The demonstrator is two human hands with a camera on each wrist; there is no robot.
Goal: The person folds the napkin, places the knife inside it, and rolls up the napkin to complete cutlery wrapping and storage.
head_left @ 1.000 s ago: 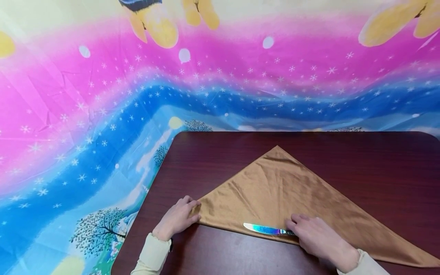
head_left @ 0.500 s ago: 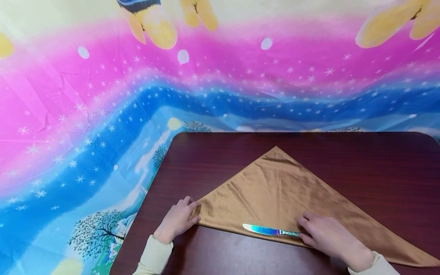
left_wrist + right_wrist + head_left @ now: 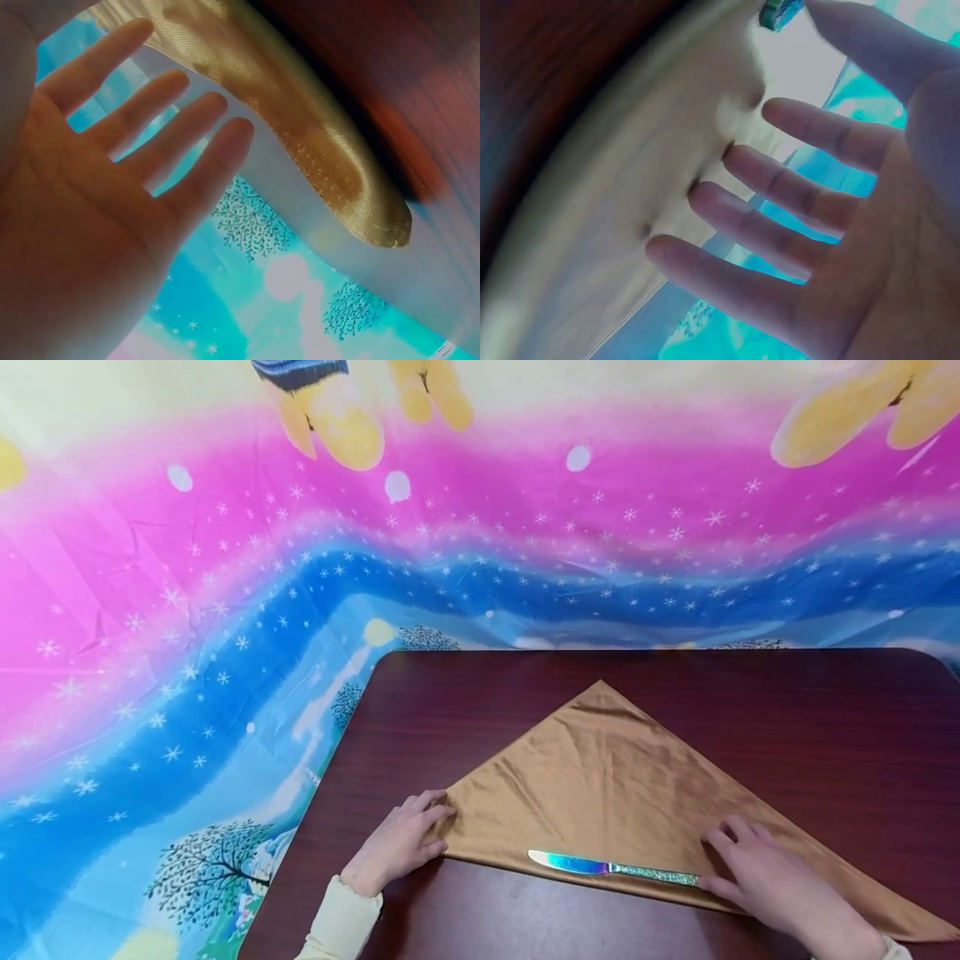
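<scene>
A golden-brown satin cloth (image 3: 570, 777), folded into a triangle, lies on the dark table with its peak pointing away from me. Along its near edge rests a table knife (image 3: 615, 868) with a rainbow-sheen blade and a patterned handle, blade to the left. My left hand (image 3: 401, 843) is at the cloth's left corner; the left wrist view shows its fingers (image 3: 199, 161) extended and spread beside the cloth. My right hand (image 3: 780, 881) is over the cloth, its thumb at the handle's end. Its fingers (image 3: 772, 232) are fairly straight, tips at the cloth.
The dark reddish-brown table (image 3: 825, 718) has rounded far corners. Behind and to its left hangs a printed backdrop (image 3: 480, 535) in pink and blue with snowflakes and trees. The cloth's right corner (image 3: 918, 931) reaches the right side of the head view.
My right hand has slid right along the knife, uncovering its handle, while the knife stays nearly in place. The left hand has shifted slightly right.
</scene>
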